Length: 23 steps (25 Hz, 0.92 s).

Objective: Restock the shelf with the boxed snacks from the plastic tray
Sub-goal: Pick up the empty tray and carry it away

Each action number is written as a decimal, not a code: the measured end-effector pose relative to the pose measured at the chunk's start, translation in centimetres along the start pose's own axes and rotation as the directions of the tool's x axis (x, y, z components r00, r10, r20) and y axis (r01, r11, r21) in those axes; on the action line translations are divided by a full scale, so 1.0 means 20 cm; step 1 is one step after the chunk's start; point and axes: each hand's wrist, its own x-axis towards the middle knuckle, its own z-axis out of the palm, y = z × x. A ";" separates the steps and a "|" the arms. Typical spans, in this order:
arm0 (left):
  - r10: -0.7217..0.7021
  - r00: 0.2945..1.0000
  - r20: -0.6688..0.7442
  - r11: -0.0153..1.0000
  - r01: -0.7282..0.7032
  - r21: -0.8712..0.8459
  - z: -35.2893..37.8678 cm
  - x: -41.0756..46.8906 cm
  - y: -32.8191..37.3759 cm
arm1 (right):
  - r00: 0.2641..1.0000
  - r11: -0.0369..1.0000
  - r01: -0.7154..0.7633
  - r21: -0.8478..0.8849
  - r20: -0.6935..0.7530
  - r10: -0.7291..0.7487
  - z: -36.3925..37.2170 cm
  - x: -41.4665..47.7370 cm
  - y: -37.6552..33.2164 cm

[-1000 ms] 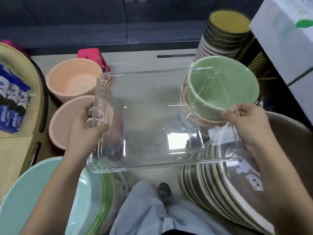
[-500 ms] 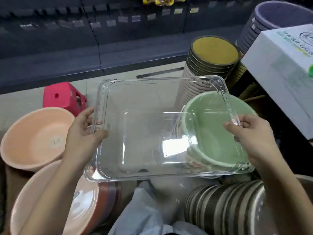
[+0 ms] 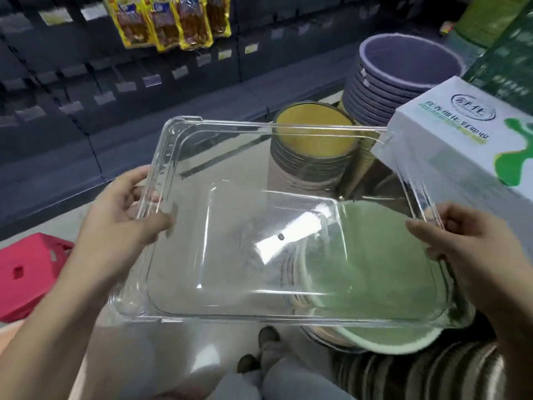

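A clear plastic tray [image 3: 184,284] fills the middle of the head view, held level in the air with nothing inside it. My left hand [image 3: 121,223] grips its left rim, thumb over the edge. My right hand [image 3: 464,246] grips the right rim. Beyond the tray stands a dark shelf [image 3: 72,82] with hooks and price tags; yellow snack bags [image 3: 170,21] hang at its top. No boxed snacks show in the tray.
Under the tray's right side sits a stack of green basins [image 3: 383,284]. Behind are a stack of yellow-lined basins [image 3: 311,140] and grey ones [image 3: 403,70]. A white and green carton [image 3: 461,134] is at the right, a red stool [image 3: 26,272] at the left, striped basins [image 3: 418,376] below.
The view has tilted up toward the shelf, so the basins slid down and the hanging snack bags came into sight. The tray rose with both hands still on its rims.
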 end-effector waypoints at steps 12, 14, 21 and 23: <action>0.187 0.856 0.483 0.982 -0.161 -0.096 0.23 0.65 0.33 | 0.944 0.990 -0.077 0.121 -0.310 0.111 -0.11 -0.09 -0.24; 0.203 0.778 0.595 0.978 -0.185 -0.092 0.28 0.77 0.42 | 0.912 0.982 -0.081 0.170 -0.386 0.141 -0.12 -0.14 -0.30; 0.307 0.593 0.744 0.950 -0.240 -0.201 0.60 0.95 0.82 | 0.811 0.989 -0.080 0.122 -0.568 0.136 -0.36 -0.24 -0.51; 0.310 0.527 0.791 0.951 -0.187 -0.248 0.73 0.94 0.96 | 0.780 0.990 -0.118 0.077 -0.610 0.141 -0.49 -0.22 -0.56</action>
